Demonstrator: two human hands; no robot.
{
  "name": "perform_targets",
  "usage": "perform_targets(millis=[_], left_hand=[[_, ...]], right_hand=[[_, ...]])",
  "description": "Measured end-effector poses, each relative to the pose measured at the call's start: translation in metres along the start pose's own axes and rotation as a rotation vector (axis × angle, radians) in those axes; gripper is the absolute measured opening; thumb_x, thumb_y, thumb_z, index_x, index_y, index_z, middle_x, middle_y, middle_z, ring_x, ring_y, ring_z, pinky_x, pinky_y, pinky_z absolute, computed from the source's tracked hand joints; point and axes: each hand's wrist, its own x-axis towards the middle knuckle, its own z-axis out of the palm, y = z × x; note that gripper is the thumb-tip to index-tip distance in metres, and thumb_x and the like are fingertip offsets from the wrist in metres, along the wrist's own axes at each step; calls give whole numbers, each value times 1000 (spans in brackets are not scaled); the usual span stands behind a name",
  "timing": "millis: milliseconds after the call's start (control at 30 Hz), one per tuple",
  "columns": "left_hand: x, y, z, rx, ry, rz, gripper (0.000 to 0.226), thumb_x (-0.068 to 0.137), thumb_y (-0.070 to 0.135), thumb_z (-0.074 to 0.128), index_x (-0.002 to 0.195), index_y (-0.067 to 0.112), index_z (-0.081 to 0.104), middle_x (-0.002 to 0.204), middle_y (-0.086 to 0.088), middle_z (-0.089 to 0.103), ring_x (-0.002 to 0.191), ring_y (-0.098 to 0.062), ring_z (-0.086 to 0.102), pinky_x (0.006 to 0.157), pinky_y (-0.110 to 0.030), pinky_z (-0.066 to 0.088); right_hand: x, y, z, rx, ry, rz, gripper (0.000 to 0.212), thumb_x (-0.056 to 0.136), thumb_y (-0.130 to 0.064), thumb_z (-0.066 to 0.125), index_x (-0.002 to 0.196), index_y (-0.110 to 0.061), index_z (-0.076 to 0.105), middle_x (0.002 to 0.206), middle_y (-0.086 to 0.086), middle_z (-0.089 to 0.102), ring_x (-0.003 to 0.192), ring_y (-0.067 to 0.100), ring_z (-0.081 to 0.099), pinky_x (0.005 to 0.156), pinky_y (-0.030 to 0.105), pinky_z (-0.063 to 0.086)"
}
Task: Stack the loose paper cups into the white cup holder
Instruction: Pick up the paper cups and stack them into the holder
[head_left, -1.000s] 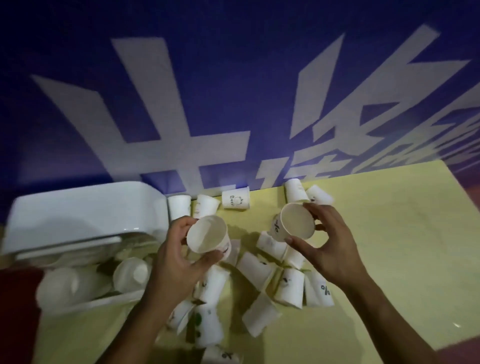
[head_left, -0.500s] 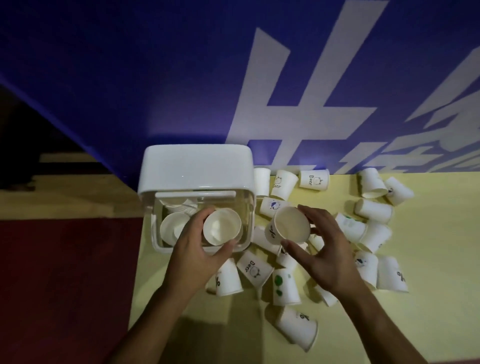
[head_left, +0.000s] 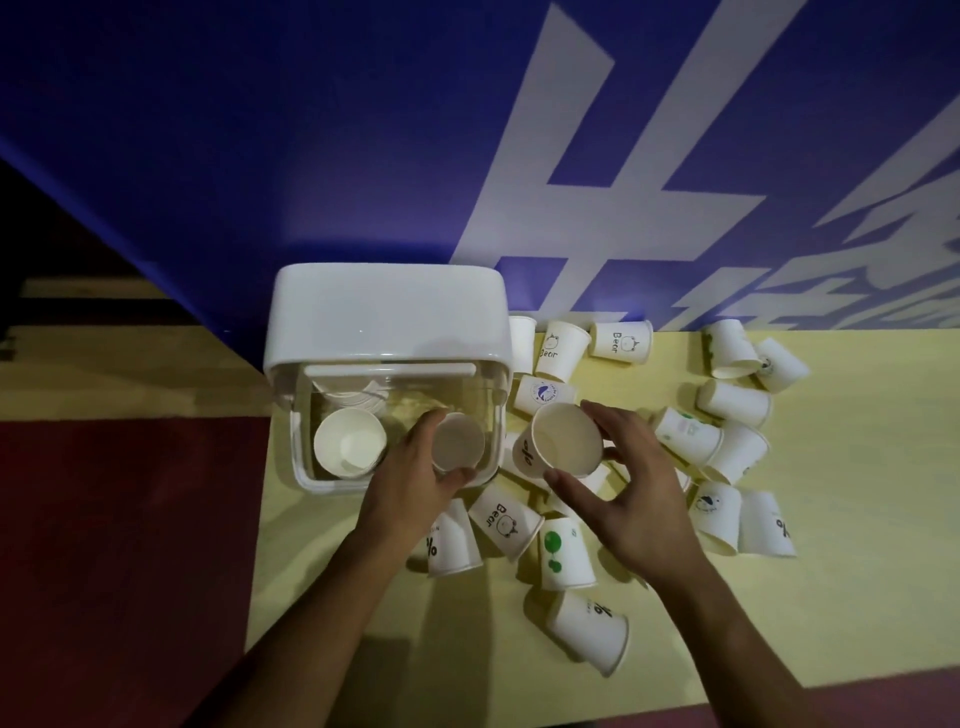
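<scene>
The white cup holder (head_left: 387, 317) stands at the worktop's (head_left: 857, 597) left edge, against the blue wall (head_left: 260, 130), with a nested cup stack (head_left: 350, 441) in its left part. The left hand (head_left: 410, 483) grips a plain cup (head_left: 457, 441) inside the right part. The right hand (head_left: 639, 499) grips a %-marked cup (head_left: 566, 439) just beside the holder. Loose cups (head_left: 732, 402) crowd the middle of the worktop, and bare surface lies further right.

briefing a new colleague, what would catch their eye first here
The two hands at centre, each gripping a paper cup: the left hand holds a plain cup at the open compartment of the white cup holder, the right hand holds a percent-marked cup just beside it. Next, the loose cups strewn over the yellow table to the right, below a blue wall.
</scene>
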Motion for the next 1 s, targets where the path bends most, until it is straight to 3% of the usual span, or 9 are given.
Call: perform_targets(millis=[200,333,433,500,600,667,800,1000], left_hand=[[-2,-1,1,-74,-25,15,90,78,31,87,149,31,32,140,-2,55,125,-24,56,89,-29,43],[-19,-2,-8,-233,51,-12,68,97,20,63,154,37,30,154,3,46,138,-20,48,103,-32,41],[-30,11,-18,-365,133,-4,42,107,34,44,149,39,44,148,13,53,132,-4,50,102,-19,39],[-32,18,-24,-425,147,11,40,108,41,38,145,37,51,141,17,57,120,13,50,94,-4,36],[-29,17,-25,-422,126,40,37,109,35,37,143,38,53,135,19,59,111,27,47,88,3,35],[-26,12,-23,-378,116,28,37,110,32,37,143,38,52,133,17,61,107,23,51,84,2,37],[-18,-1,-10,-274,62,11,42,109,25,39,148,41,45,138,8,60,122,-7,58,91,-16,45],[-2,-11,3,-115,52,-31,46,109,19,39,153,34,41,137,-1,64,123,-18,60,92,-27,47]], right_hand=[[6,-10,18,94,-5,-63,71,78,-36,87,139,-22,55,130,-12,57,117,4,55,89,17,50],[14,-25,44,99,-38,-124,69,78,-35,87,138,-22,55,131,-11,56,120,3,55,96,23,50],[17,-29,62,94,-71,-141,71,79,-38,85,140,-19,54,135,-8,56,123,4,54,98,27,51],[18,-28,72,85,-74,-156,70,80,-39,85,140,-18,54,135,-8,57,123,4,54,99,27,50],[19,-26,82,68,-65,-150,70,81,-42,84,140,-17,55,135,-7,57,122,4,56,98,22,49],[19,-22,87,41,-67,-141,71,81,-44,82,140,-17,55,136,-7,57,121,5,56,97,19,49],[19,-11,98,-43,-85,-122,71,84,-48,79,142,-18,54,139,-7,57,121,7,55,94,15,44],[24,7,117,-77,-136,-85,75,87,-48,75,150,-17,48,148,-3,54,133,15,53,105,31,48]])
